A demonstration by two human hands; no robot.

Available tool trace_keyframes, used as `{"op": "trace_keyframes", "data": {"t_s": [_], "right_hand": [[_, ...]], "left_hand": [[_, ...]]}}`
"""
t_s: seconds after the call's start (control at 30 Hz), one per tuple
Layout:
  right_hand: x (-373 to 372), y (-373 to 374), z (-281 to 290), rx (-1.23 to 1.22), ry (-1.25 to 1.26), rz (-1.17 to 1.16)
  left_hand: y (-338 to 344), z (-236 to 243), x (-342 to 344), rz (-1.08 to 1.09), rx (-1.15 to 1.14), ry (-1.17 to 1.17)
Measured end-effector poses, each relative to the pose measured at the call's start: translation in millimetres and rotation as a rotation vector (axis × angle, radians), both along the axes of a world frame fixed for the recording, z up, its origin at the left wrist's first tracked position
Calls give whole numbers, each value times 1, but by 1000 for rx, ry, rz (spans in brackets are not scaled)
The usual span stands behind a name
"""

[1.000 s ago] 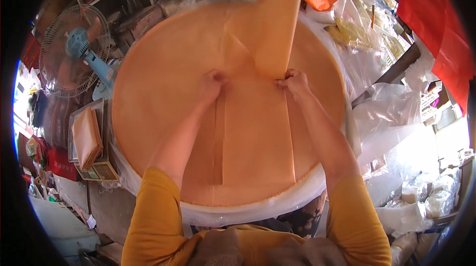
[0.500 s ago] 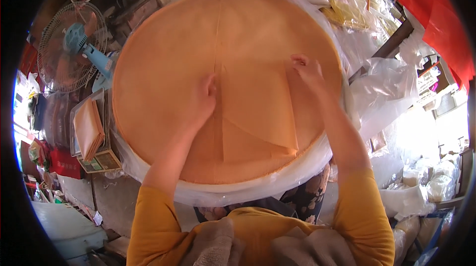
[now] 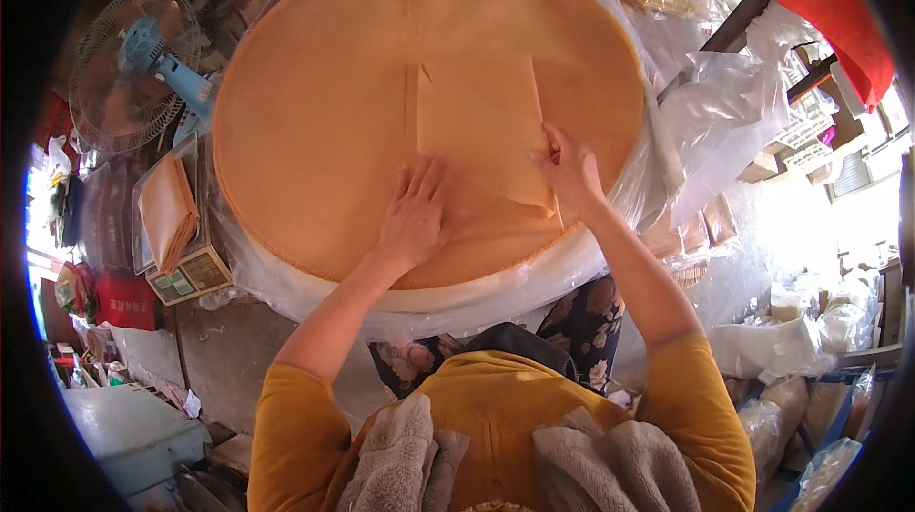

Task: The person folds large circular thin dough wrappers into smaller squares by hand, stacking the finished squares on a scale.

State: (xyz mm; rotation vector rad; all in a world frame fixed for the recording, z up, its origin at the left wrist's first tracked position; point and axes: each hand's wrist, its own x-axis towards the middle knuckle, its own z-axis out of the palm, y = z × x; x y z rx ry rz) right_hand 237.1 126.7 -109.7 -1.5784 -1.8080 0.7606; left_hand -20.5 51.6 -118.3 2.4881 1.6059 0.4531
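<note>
A large round stack of thin, orange-tan sheets point(image 3: 310, 121) lies in front of me. On its right half, the top sheet is folded into a rectangular packet point(image 3: 481, 121), with a loose, curled corner at its near right. My left hand point(image 3: 416, 215) rests flat at the packet's near left, fingers stretched out and slightly blurred. At the packet's right edge, my right hand point(image 3: 570, 172) has its thumb and fingers closed on the folded sheet. What lies beneath the packet is hidden.
Clear plastic film point(image 3: 286, 297) wraps the stack's rim. A blue fan point(image 3: 143, 54) stands at the left, above a tray of folded tan sheets point(image 3: 167, 212). Plastic bags point(image 3: 720, 121) crowd the right side. A red cloth point(image 3: 829, 7) hangs at the upper right.
Both hands have come nearer to me. My left hand has flattened over the packet's near left, and my right has reached its right edge. The near flap looks folded over; the view has shifted.
</note>
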Motion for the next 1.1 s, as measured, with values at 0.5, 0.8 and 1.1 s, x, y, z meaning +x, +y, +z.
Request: {"op": "trace_keyframes", "data": {"t_s": [0.5,0.8,1.1], "right_hand": [[14,9,-17,514,-854,537],[37,-52,0,394,-203,624],[16,-73,26,267,-25,298]], "left_hand": [[-4,15,1,-138,-58,372],[-53,78,-11,-205,-554,3],[-45,2,-52,-174,200,-344]]}}
